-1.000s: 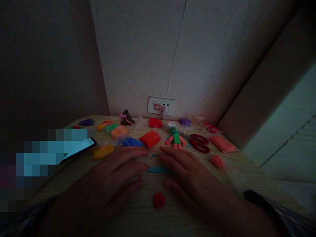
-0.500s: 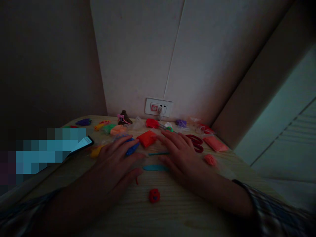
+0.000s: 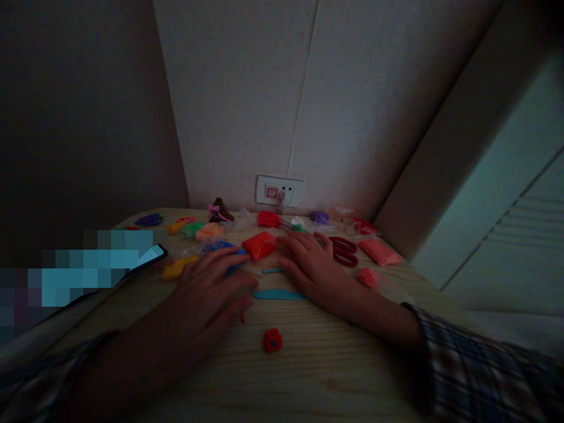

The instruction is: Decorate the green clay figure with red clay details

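My left hand [image 3: 214,288] is open, fingers stretched forward over the table beside a blue clay packet [image 3: 220,247]. Its fingertips are near an orange-red clay packet [image 3: 259,245], and a thin red strip [image 3: 242,317] lies by the thumb. My right hand [image 3: 311,264] is also open, above a thin teal stick [image 3: 273,271] and the end of a flat light-blue modelling knife [image 3: 277,294], both partly hidden by it. Between my forearms sits a small red clay lump [image 3: 272,339] with a dark blue spot. Neither hand holds anything.
Dark red scissors handles [image 3: 346,251] and pink clay packets [image 3: 379,251] lie right. Yellow clay [image 3: 178,268], peach clay [image 3: 209,231] and a brown clay figure [image 3: 220,210] stand left and back. A phone [image 3: 150,257] leans at the left edge; a wall socket [image 3: 279,191] is behind.
The view has shifted slightly. My right hand has drawn a little inward with its fingers more bent, showing more of the scissors handles. My left hand stays nearly in place.
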`<state>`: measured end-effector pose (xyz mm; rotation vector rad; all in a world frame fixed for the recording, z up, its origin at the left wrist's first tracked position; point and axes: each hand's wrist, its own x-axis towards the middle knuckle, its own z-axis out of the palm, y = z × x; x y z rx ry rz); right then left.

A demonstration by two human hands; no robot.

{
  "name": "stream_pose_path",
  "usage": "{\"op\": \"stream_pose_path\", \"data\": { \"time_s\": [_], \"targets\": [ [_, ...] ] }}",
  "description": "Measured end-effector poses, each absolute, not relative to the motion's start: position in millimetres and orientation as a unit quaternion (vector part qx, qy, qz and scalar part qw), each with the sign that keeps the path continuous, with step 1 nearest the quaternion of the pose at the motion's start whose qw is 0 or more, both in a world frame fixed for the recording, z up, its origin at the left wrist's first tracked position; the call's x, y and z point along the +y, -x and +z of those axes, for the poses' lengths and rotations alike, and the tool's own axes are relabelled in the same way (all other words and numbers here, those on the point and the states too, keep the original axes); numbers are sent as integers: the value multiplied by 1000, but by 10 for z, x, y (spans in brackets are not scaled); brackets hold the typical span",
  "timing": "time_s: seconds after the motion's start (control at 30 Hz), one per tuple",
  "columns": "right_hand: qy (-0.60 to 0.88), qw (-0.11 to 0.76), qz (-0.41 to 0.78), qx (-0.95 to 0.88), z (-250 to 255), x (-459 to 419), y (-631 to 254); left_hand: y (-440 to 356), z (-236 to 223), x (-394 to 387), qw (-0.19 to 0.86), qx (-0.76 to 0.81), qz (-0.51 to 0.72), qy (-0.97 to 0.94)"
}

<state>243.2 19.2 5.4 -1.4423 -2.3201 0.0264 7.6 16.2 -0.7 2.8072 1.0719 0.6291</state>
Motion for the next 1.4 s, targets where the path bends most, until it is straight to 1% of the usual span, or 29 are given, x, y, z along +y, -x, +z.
{"op": "stream_pose_path", "data": {
  "time_s": [0.2, 0.3, 0.47, 0.6, 0.7, 0.83, 0.9, 1.03, 1.1, 1.27, 1.33, 1.4],
  "targets": [
    [503, 234, 13, -832, 46, 191, -2476, -86, 41, 149, 56, 363, 219, -904],
    [489, 271, 17, -829, 81, 154, -2482, -82, 59, 130, 66, 361, 244, -898],
    [464, 314, 19, -828, 189, -1, -2424, -51, 48, 99, 50, 382, 282, -879],
    [411, 333, 25, -848, 303, -214, -2332, -17, -24, 117, 37, 388, 313, -866],
    [377, 324, 39, -867, 403, -378, -2272, 0, -65, 126, 58, 392, 331, -856],
    [344, 284, 61, -893, 495, -510, -2241, -11, -12, 85, 89, 391, 356, -844],
    [333, 278, 78, -898, 500, -525, -2243, -33, 47, 53, 89, 384, 365, -843],
    [330, 264, 92, -902, 463, -496, -2262, -83, 125, 15, 95, 420, 377, -820],
    [329, 263, 66, -904, 439, -480, -2279, -91, 126, 15, 110, 436, 373, -811],
    [374, 295, -36, -878, 357, -429, -2379, -51, 113, 6, 134, 463, 336, -809],
    [404, 280, -59, -869, 307, -376, -2439, -35, 130, -10, 145, 462, 320, -814],
    [444, 241, -54, -861, 259, -312, -2492, -30, 150, -24, 153, 454, 305, -823]
  ]
}}
